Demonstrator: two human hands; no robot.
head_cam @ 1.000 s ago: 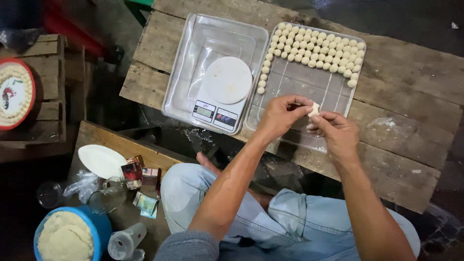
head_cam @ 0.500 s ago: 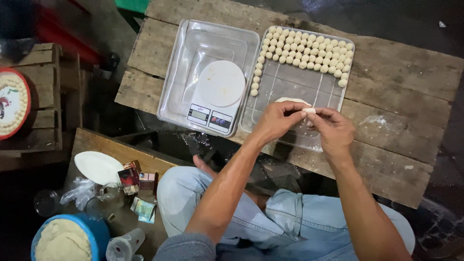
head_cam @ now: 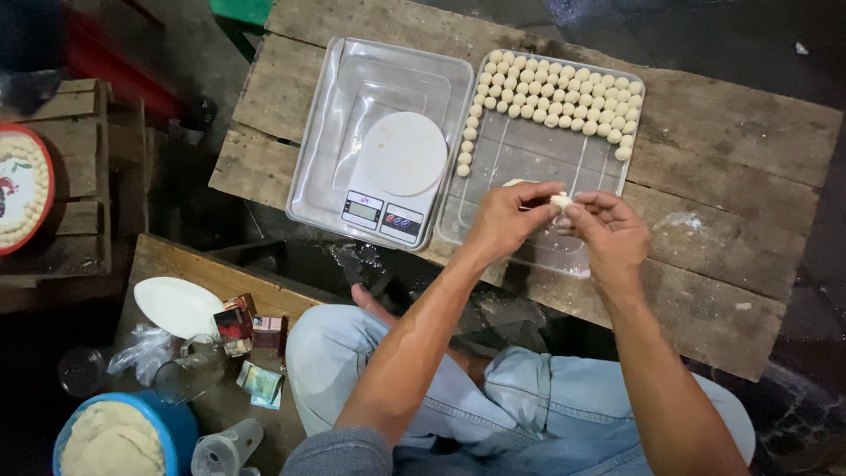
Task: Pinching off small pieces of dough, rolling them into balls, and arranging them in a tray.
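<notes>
My left hand [head_cam: 507,220] and my right hand [head_cam: 608,231] meet over the near part of a clear plastic tray [head_cam: 529,159], pinching one small pale piece of dough [head_cam: 560,202] between their fingertips. Several rows of small round dough balls [head_cam: 564,92] line the tray's far edge and run down its left side. Left of it a second clear tray [head_cam: 330,132] holds a white digital kitchen scale [head_cam: 401,172]. Both trays rest on a rough wooden plank table [head_cam: 731,167].
At lower left a blue bowl of pale dough [head_cam: 115,436] sits beside a white plate [head_cam: 176,304], small packets, a glass jar and a plastic bag on a low wooden board. A red-rimmed round tray [head_cam: 22,189] lies on a crate at far left. My jeans-clad knees are below the table.
The view has shifted slightly. My hands stay together over the tray, working the dough piece between the fingers; they have moved a little toward me.
</notes>
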